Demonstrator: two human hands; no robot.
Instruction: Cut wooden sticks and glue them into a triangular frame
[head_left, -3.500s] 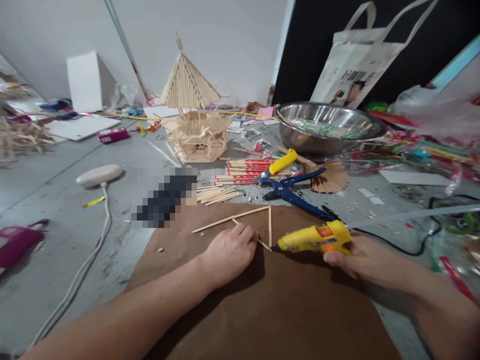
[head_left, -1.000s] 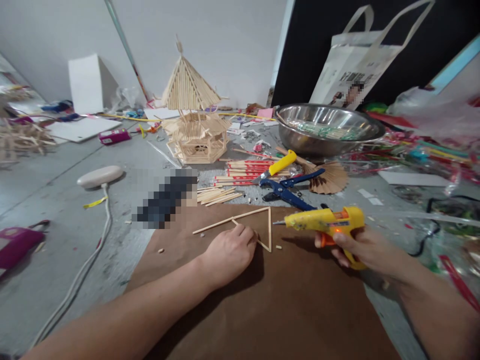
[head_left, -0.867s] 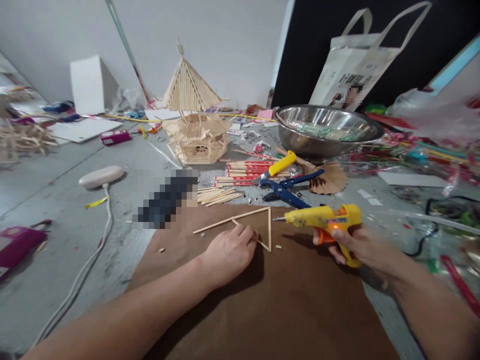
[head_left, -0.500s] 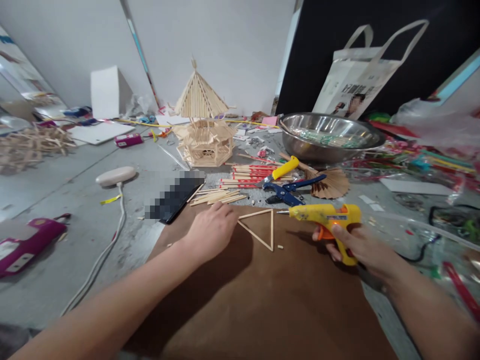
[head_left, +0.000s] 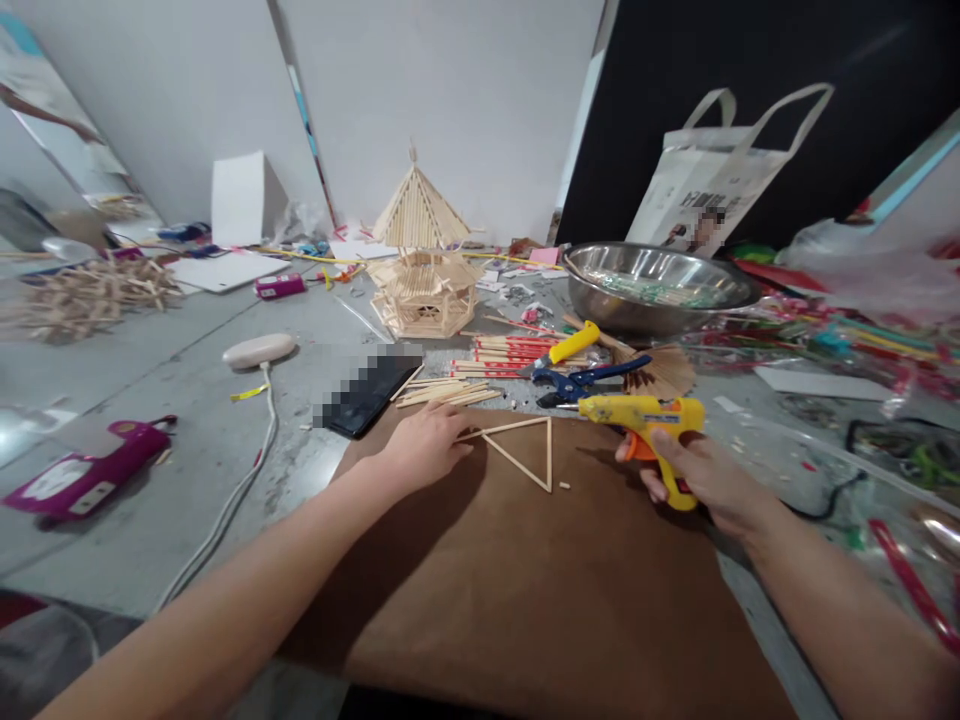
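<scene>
My right hand (head_left: 694, 465) is wrapped around the handle of a yellow hot glue gun (head_left: 652, 410) with an orange trigger. Its nozzle points left, above and to the right of a triangle of thin wooden sticks (head_left: 550, 450). At the triangle's left corner, my left hand (head_left: 431, 445) has its fingers closed on the end of the top wooden stick (head_left: 517, 429); the fingertips are partly hidden. The triangle lies on a brown sheet (head_left: 525, 590). Beside its lower corner rests a short stick offcut (head_left: 565, 486).
Loose sticks (head_left: 450, 392), a black phone (head_left: 367, 395), blue cutters (head_left: 592, 378) and a yellow-handled knife (head_left: 574, 343) lie just beyond the sheet. A stick-built pavilion (head_left: 420, 290) and a steel bowl (head_left: 656, 300) stand farther back. A power strip (head_left: 260, 350) trails its cable at left.
The view has shifted slightly. My left hand has moved a little left of the triangle's corner, where the top stick's end now shows past the joint. My right hand still grips the glue gun.
</scene>
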